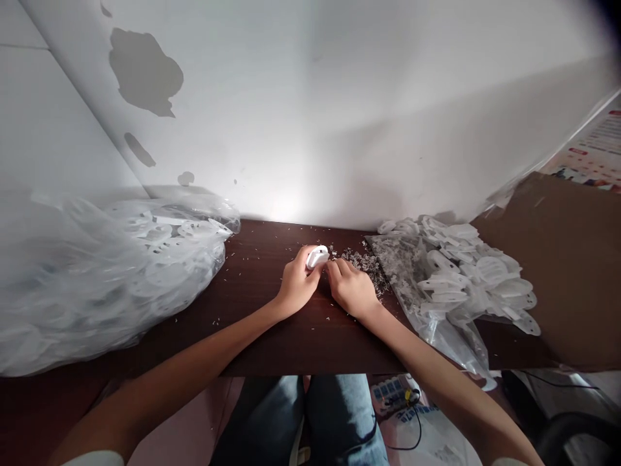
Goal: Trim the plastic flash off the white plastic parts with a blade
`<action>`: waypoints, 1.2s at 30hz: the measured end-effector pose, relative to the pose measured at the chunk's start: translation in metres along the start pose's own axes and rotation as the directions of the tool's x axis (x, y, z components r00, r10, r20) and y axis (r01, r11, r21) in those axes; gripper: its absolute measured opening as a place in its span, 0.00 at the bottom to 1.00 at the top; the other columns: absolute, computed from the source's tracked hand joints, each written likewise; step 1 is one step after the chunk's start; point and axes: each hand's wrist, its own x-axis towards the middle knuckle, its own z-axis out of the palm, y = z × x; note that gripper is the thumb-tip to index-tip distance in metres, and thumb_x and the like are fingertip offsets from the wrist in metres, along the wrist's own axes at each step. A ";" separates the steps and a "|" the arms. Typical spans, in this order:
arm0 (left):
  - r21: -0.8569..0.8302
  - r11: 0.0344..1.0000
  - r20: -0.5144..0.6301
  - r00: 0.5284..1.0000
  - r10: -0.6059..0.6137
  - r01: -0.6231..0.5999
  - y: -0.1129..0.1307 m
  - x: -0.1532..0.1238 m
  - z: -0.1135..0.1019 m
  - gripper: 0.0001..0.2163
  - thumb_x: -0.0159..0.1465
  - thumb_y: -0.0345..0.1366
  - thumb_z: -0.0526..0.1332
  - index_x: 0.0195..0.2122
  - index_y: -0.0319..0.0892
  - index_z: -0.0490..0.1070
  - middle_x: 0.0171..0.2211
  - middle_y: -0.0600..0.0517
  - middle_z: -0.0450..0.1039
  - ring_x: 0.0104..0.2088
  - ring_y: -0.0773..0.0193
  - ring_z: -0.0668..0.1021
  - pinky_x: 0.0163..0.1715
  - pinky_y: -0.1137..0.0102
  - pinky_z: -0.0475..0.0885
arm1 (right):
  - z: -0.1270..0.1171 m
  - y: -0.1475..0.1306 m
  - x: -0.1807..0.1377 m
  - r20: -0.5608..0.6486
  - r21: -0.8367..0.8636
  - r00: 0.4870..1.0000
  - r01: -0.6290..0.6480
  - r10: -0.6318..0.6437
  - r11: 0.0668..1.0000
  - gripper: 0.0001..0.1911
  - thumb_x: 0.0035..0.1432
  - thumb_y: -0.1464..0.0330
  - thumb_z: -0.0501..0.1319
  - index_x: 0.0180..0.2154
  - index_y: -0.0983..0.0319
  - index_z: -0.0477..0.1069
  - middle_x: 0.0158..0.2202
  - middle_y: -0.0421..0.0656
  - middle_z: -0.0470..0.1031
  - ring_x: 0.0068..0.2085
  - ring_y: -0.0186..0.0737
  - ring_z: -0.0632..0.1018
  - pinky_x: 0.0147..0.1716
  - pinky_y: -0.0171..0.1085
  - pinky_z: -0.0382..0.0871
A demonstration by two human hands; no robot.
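Note:
Over the middle of the dark brown table (pixel 272 336), my left hand (pixel 297 282) is closed around a round white plastic piece (pixel 317 257) with a small dark slot near its upper edge. My right hand (pixel 350 288) is beside it, fingers curled in and tips close to the piece's right side. Whatever those fingertips may pinch is hidden from this angle. Small pale scraps (pixel 361 260) lie heaped just beyond and right of my right hand, with tiny bits scattered across the tabletop.
A large clear bag (pixel 145 285) full of white plastic pieces fills the left side. On the right, similar white pieces (pixel 466 272) lie piled on clear plastic, against a brown cardboard box (pixel 572 272). A white wall (pixel 272 116) with peeled patches stands behind the table.

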 end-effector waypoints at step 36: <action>-0.445 0.834 0.073 0.942 -0.328 0.325 -0.016 0.028 -0.011 0.27 0.54 0.38 0.76 0.53 0.46 0.71 0.51 0.46 0.77 0.46 0.56 0.81 0.37 0.67 0.76 | 0.015 0.096 0.018 0.046 0.729 0.831 -0.408 0.555 0.550 0.17 0.59 0.57 0.60 0.41 0.61 0.79 0.41 0.49 0.83 0.43 0.49 0.80 0.47 0.44 0.70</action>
